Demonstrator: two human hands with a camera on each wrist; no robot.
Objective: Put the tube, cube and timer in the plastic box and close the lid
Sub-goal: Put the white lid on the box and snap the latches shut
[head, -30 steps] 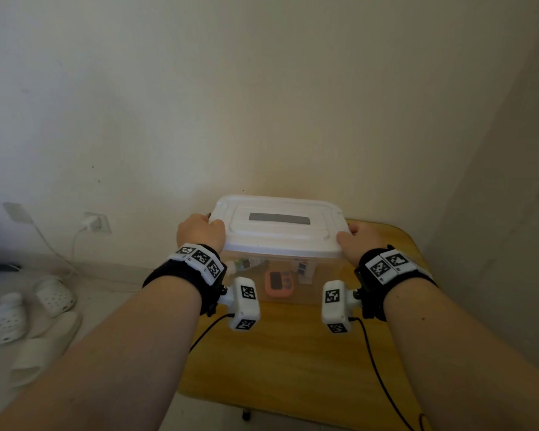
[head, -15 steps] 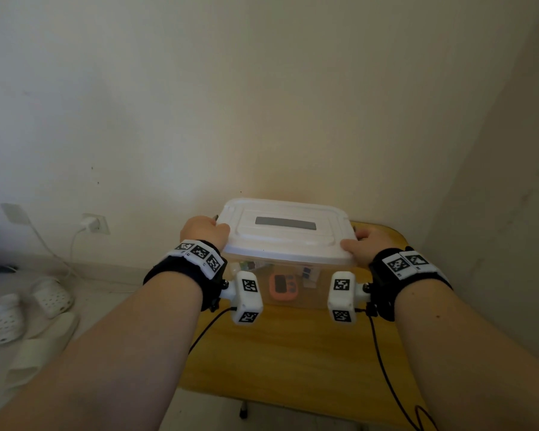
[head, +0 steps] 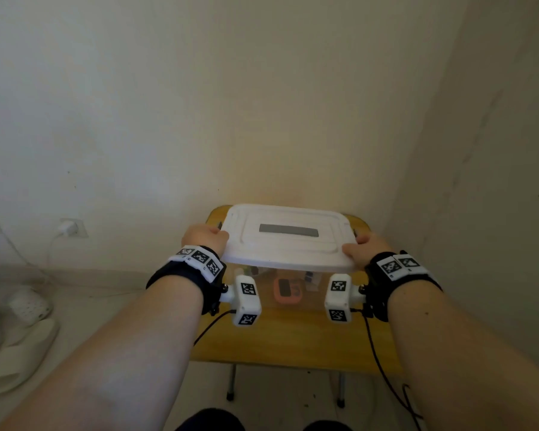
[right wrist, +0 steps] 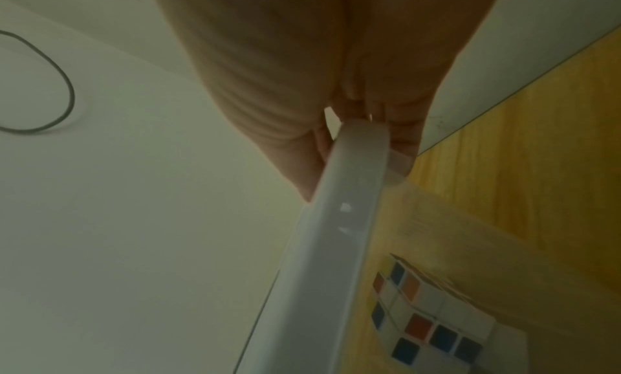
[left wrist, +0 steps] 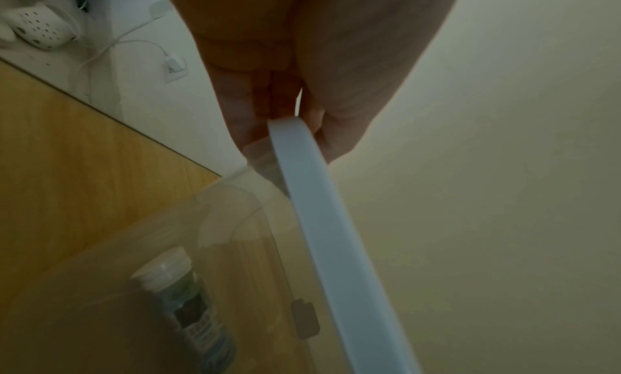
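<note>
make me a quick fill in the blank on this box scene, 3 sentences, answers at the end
1. Both hands, left hand and right hand, hold the white ____ by its ends.
2. The cube lies inside the clear ____.
3. The timer in the box is ____ in colour.
4. The box stands on a ____ table.

Missing words: lid; box; orange; wooden

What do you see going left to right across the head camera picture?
Slippers → wall plug → left hand → tube → timer → cube → right hand.
</note>
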